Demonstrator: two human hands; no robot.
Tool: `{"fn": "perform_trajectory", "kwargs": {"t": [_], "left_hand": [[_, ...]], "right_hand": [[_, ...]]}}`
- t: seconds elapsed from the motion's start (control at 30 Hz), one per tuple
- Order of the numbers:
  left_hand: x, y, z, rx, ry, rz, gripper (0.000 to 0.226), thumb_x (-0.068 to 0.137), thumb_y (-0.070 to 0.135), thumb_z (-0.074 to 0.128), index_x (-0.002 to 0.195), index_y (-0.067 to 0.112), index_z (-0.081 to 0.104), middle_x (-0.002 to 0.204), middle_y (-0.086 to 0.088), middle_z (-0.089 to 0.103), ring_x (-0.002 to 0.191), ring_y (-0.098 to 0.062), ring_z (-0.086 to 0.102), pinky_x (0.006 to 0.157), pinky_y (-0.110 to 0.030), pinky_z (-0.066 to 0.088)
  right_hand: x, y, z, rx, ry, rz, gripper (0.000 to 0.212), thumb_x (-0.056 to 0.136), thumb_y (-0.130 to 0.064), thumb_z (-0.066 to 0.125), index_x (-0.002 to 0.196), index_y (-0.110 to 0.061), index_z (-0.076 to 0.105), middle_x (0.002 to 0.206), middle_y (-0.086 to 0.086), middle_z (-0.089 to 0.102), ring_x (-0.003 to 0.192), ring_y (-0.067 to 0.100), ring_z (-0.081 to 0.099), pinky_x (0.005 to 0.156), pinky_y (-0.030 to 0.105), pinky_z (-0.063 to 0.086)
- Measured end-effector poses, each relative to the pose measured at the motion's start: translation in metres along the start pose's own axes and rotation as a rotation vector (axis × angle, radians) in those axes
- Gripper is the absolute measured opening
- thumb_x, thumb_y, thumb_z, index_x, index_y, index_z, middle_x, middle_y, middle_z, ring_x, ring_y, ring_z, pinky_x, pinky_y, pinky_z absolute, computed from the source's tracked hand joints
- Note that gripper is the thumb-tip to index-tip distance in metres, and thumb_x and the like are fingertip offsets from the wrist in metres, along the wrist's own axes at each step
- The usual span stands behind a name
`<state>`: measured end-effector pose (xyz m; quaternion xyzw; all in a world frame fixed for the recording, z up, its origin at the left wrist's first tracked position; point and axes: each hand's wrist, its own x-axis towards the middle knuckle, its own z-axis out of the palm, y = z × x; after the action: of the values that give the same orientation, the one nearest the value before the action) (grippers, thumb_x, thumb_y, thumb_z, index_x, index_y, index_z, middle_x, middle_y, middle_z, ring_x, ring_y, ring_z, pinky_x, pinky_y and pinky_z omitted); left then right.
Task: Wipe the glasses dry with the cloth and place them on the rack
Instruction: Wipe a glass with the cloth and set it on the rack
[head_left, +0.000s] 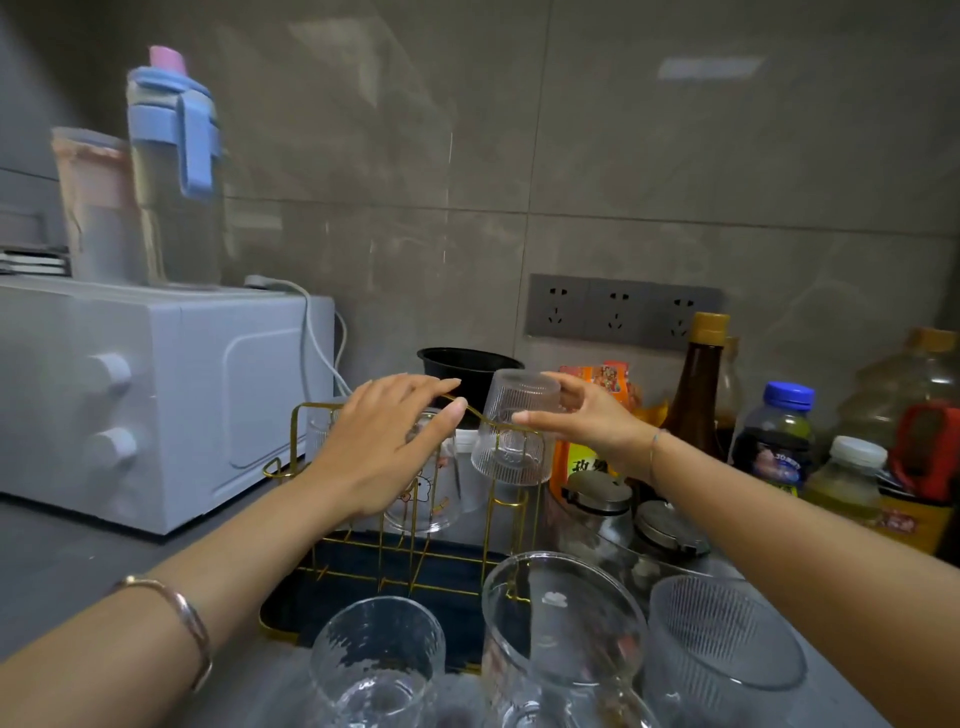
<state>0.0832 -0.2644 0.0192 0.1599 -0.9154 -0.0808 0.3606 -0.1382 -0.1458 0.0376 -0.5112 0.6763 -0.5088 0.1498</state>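
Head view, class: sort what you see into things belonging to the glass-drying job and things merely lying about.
Job: ribbed glass in right hand; gold wire rack; cartoon-print glass; three glasses in front.
Lying about: white oven; blue-lidded bottle; black bowl; brown sauce bottle; wall sockets.

Dim, soft light; glare on wall tiles; left side blurred, wide-angle bending.

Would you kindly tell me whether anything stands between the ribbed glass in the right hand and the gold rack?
Nothing visible does. The ribbed glass, inverted in the right hand, is at the right end of the gold rack, a wire crossing its front. The left hand and the printed glass lie to its left.
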Motion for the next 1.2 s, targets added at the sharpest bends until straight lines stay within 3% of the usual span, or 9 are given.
{"fn": "perform_trajectory", "kwargs": {"t": [0.17,0.37,0.47,0.6,0.77,0.87,0.97,1.13,1.2], "left_hand": [[0.000,-0.001,0.001,0.016,-0.005,-0.012,0.080,0.081,0.071,0.002,0.143,0.036,0.038,0.143,0.011,0.044,0.135,-0.007,0.031,0.111,-0.029,0.018],[0.000,-0.001,0.002,0.016,-0.005,-0.018,0.081,0.080,0.071,0.001,0.143,0.036,0.038,0.143,0.011,0.044,0.135,-0.008,0.031,0.112,-0.031,0.018],[0.000,-0.001,0.001,0.021,-0.007,-0.020,0.081,0.080,0.071,0.001,0.143,0.036,0.037,0.144,0.010,0.043,0.136,-0.009,0.030,0.113,-0.032,0.018],[0.000,0.001,0.001,0.012,-0.008,-0.018,0.082,0.079,0.071,0.001,0.143,0.035,0.038,0.144,0.009,0.044,0.137,-0.011,0.030,0.113,-0.034,0.018],[0.000,0.000,0.002,0.021,-0.014,-0.021,0.081,0.080,0.071,0.002,0.143,0.035,0.037,0.143,0.009,0.044,0.136,-0.009,0.030,0.112,-0.031,0.017],[0.000,0.000,0.002,0.029,-0.017,-0.023,0.082,0.080,0.071,0.002,0.144,0.035,0.036,0.144,0.009,0.043,0.136,-0.010,0.029,0.113,-0.032,0.018],[0.000,-0.001,0.002,0.044,-0.028,-0.018,0.082,0.079,0.071,0.001,0.147,0.035,0.032,0.148,0.009,0.039,0.140,-0.010,0.025,0.115,-0.034,0.015],[-0.001,0.000,-0.001,-0.016,-0.064,-0.048,0.080,0.080,0.072,0.003,0.149,0.039,0.021,0.159,0.011,0.021,0.149,-0.012,0.006,0.121,-0.039,0.002],[-0.003,0.004,-0.003,-0.085,-0.032,-0.068,0.073,0.085,0.070,0.009,0.149,0.038,0.023,0.160,0.011,0.020,0.148,-0.007,0.004,0.119,-0.034,0.001]], "right_hand": [[0.001,0.017,0.016,0.027,-0.056,0.029,0.050,0.071,-0.020,0.081,0.111,-0.033,0.055,0.122,-0.006,0.061,0.119,0.014,0.053,0.102,0.035,0.046],[-0.004,0.029,0.019,-0.012,-0.043,0.049,0.071,0.067,-0.023,0.084,0.130,-0.020,0.050,0.127,-0.005,0.055,0.119,0.012,0.050,0.092,0.024,0.044],[-0.006,0.031,0.022,-0.037,-0.072,0.044,0.065,0.068,-0.022,0.083,0.124,-0.023,0.050,0.119,-0.012,0.054,0.112,0.007,0.050,0.082,0.016,0.044],[-0.008,0.030,0.022,-0.036,-0.078,0.046,0.071,0.057,-0.032,0.084,0.119,-0.028,0.049,0.124,-0.007,0.055,0.117,0.012,0.051,0.091,0.024,0.045],[-0.011,0.028,0.023,-0.076,-0.072,0.043,0.079,0.057,-0.036,0.083,0.125,-0.026,0.045,0.129,-0.005,0.052,0.120,0.016,0.052,0.099,0.032,0.045],[-0.011,0.026,0.022,-0.078,-0.095,0.055,0.074,0.066,-0.029,0.082,0.128,-0.025,0.043,0.127,-0.007,0.050,0.123,0.016,0.049,0.098,0.028,0.043],[-0.013,0.025,0.021,-0.091,-0.121,0.068,0.084,0.063,-0.035,0.081,0.136,-0.024,0.039,0.137,-0.004,0.045,0.129,0.018,0.044,0.102,0.032,0.042],[-0.022,0.010,0.012,-0.154,-0.069,0.064,0.076,0.078,-0.026,0.075,0.142,-0.020,0.035,0.140,0.002,0.043,0.118,0.014,0.046,0.081,0.018,0.046],[-0.026,0.003,0.005,-0.175,-0.024,0.046,0.071,0.080,-0.024,0.074,0.141,-0.018,0.037,0.141,0.005,0.046,0.120,0.017,0.050,0.085,0.019,0.046]]}}
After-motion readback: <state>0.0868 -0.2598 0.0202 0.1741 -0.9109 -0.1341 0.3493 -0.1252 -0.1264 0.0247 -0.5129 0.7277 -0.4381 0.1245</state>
